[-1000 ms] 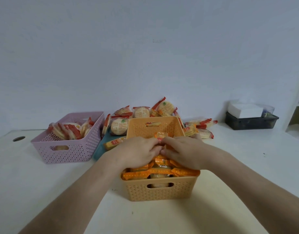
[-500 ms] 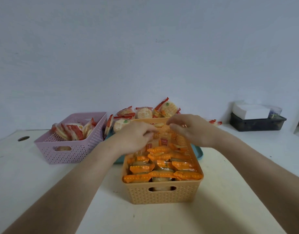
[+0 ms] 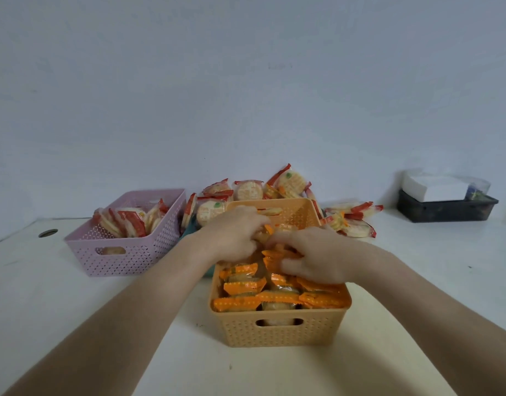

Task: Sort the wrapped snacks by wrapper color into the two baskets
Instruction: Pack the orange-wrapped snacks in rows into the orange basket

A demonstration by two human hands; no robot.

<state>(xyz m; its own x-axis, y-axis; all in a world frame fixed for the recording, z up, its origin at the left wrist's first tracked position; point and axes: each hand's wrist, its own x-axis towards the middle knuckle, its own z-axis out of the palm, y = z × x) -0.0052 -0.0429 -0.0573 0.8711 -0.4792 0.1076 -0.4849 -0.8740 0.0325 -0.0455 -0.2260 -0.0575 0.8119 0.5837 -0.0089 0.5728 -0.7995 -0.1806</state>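
Observation:
An orange basket [image 3: 280, 330] stands in front of me, filled with several orange-wrapped snacks [image 3: 240, 302]. My left hand [image 3: 234, 235] and my right hand [image 3: 320, 255] are both down inside it, fingers curled on orange-wrapped snacks near the middle. A pink basket [image 3: 126, 252] at the left holds several red-wrapped snacks [image 3: 126, 221]. Behind the orange basket, against the wall, lies a loose pile of wrapped snacks [image 3: 252, 190], mostly red-wrapped, on a teal tray [image 3: 190, 228] that is mostly hidden.
More wrapped snacks [image 3: 352, 221] lie on the white table to the right of the orange basket. A black tray [image 3: 446, 210] with a white box [image 3: 434, 185] on it stands at the far right. A round hole [image 3: 48, 233] is in the table at the far left.
Both hands had lifted toward the basket's far rim half a second ago; now they have come back down into the orange-wrapped snacks. The orange basket sits about where it was.

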